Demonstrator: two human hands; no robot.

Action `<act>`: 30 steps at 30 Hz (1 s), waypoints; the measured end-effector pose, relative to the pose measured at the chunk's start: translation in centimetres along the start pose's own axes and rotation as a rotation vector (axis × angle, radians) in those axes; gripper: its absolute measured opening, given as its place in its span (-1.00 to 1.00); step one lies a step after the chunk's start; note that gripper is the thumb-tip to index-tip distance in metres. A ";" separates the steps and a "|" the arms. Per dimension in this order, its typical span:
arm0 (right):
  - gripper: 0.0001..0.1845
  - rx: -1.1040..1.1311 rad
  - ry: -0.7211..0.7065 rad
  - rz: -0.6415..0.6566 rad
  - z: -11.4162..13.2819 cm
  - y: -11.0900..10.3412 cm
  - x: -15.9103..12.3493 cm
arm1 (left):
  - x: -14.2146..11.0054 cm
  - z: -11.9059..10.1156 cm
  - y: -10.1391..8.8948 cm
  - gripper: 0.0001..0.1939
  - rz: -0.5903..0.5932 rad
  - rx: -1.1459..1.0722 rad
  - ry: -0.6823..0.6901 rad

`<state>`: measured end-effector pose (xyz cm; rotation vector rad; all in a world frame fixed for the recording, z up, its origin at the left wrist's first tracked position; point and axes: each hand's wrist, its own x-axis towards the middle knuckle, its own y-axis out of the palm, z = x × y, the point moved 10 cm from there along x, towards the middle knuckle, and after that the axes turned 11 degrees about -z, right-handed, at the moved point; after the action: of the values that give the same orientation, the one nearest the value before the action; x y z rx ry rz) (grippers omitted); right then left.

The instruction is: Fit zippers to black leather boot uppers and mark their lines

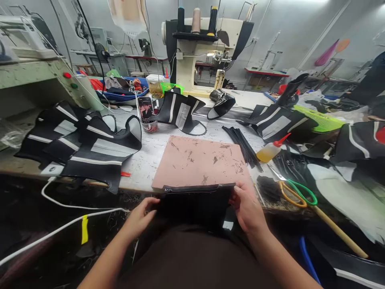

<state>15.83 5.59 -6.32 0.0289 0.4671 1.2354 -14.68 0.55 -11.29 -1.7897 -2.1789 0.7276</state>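
A black fabric piece point(195, 202) is held at the near edge of the table, over my lap. My left hand point(140, 218) grips its left side with fingers curled round it. My right hand point(248, 206) pinches its upper right corner, thumb on top. Just beyond the piece lies a pink, scuffed work board point(200, 160) on the white table point(144, 160).
Stacks of black pieces with grey stripes point(84, 140) lie at left, more at right point(276, 120). A glue bottle point(270, 150), black strips point(242, 144), green-handled scissors point(296, 192) and a wooden stick point(339, 233) sit right. A phone point(146, 109) and sewing machine point(204, 48) stand behind. White cables point(60, 228) hang at lower left.
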 end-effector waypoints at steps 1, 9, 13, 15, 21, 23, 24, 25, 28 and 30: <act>-0.81 0.018 0.004 0.004 -0.2 -0.1 -0.1 | 0.2 -0.8 1.3 -0.60 0.056 -0.140 -0.018; -0.61 -0.229 -0.046 0.328 -0.4 1.3 -3.3 | 0.4 -8.1 6.2 -0.60 0.210 -0.635 -0.103; -0.64 -0.327 -0.239 0.301 6.3 1.2 -4.6 | -0.1 -13.7 4.5 -0.60 0.184 -0.814 -0.066; -0.64 -0.406 -0.384 0.275 10.2 1.6 -4.1 | 0.7 -16.1 3.3 -0.61 0.138 -0.827 -0.001; -0.72 -0.570 -0.824 0.192 19.8 7.5 1.8 | 8.3 -24.4 -1.7 -0.73 -0.147 -0.737 0.305; -0.72 -0.475 -1.021 0.160 23.6 10.0 2.3 | 10.0 -28.2 -4.3 -0.76 -0.240 -0.753 0.437; -0.70 -0.406 -1.116 0.152 25.3 11.0 2.0 | 9.8 -30.3 -6.2 -0.80 -0.330 -0.746 0.576; -0.69 -0.337 -1.193 0.137 26.7 11.5 1.5 | 9.2 -32.0 -7.8 -0.81 -0.404 -0.713 0.700; -0.66 -0.204 -1.271 0.077 27.4 11.1 0.5 | 5.9 -32.8 -11.1 -0.80 -0.662 -0.529 0.910; -0.69 -0.182 -1.172 0.089 24.5 9.8 1.1 | 4.3 -29.8 -10.9 -0.80 -0.746 -0.373 0.893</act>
<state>15.99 15.51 18.13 0.5882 -0.6680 1.1353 -10.86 10.11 19.01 -0.9268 -2.0841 -0.5671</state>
